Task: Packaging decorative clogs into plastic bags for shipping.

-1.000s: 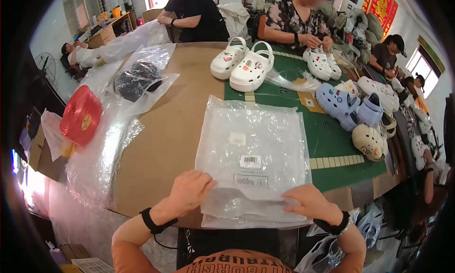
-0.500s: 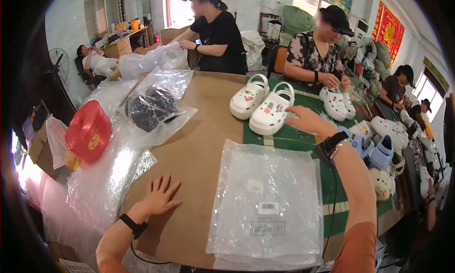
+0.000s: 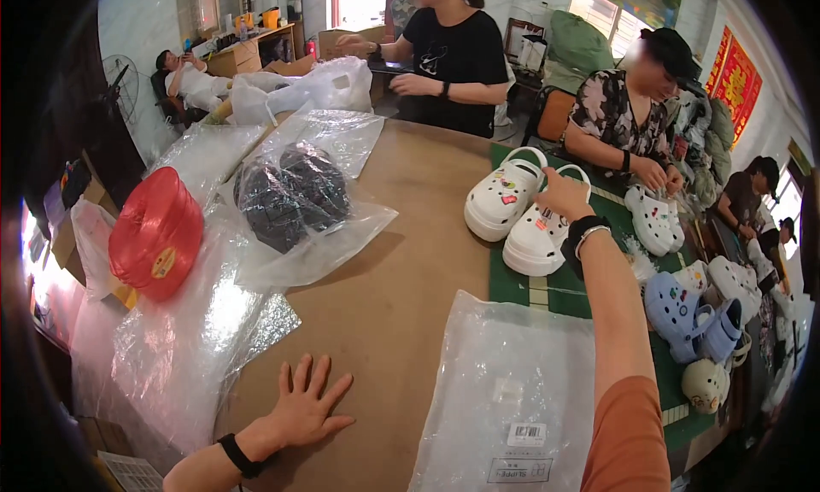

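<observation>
My left hand (image 3: pixel 301 413) lies flat on the brown tabletop (image 3: pixel 384 244), fingers spread, holding nothing. My right hand (image 3: pixel 567 195) reaches forward to a pair of white clogs with colourful charms. Its fingers curl at the foot opening of the right white clog (image 3: pixel 531 243), near the raised heel strap; the fingertips are partly hidden. Close beside it on the left stands the other white clog (image 3: pixel 497 200). Between my arms and nearer to me is a stack of clear plastic bags (image 3: pixel 478 364) with a barcode label, partly covered by my right forearm.
On the left are a red roll of plastic twine (image 3: pixel 158 236), a dark bundle in clear plastic (image 3: pixel 295 193) and loose film (image 3: pixel 205 321). Blue clogs (image 3: pixel 675 313) and more white ones crowd the right side. A person across the table handles another white pair (image 3: pixel 656 219); another stands behind.
My right hand has moved from beside the right clog onto its opening. My left hand stays flat. The view has shifted left, and the standing person has let go of the plastic bundle.
</observation>
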`<act>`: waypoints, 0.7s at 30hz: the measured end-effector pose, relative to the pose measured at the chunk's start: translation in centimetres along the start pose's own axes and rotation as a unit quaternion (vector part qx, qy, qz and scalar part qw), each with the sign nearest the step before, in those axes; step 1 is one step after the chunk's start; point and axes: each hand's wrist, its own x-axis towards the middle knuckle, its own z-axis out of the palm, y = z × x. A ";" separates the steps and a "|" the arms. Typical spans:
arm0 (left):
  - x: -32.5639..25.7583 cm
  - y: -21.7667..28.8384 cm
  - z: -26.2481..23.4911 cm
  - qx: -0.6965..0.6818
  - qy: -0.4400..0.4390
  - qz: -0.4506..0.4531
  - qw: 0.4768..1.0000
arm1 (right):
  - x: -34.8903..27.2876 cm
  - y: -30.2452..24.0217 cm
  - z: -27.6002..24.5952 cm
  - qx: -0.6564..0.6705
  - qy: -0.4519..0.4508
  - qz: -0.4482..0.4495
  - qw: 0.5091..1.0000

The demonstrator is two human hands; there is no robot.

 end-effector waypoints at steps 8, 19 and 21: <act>0.3 -0.1 -0.1 0.013 0.012 0.006 1.000 | 5.4 -1.0 2.9 0.037 -0.021 0.042 0.998; -0.5 -0.4 0.9 0.022 0.034 0.010 0.999 | -3.2 -1.8 -2.1 0.095 0.106 -0.113 0.983; 0.0 -0.3 0.9 0.016 0.021 0.005 1.000 | -5.3 -3.0 -3.2 0.048 0.164 -0.207 0.963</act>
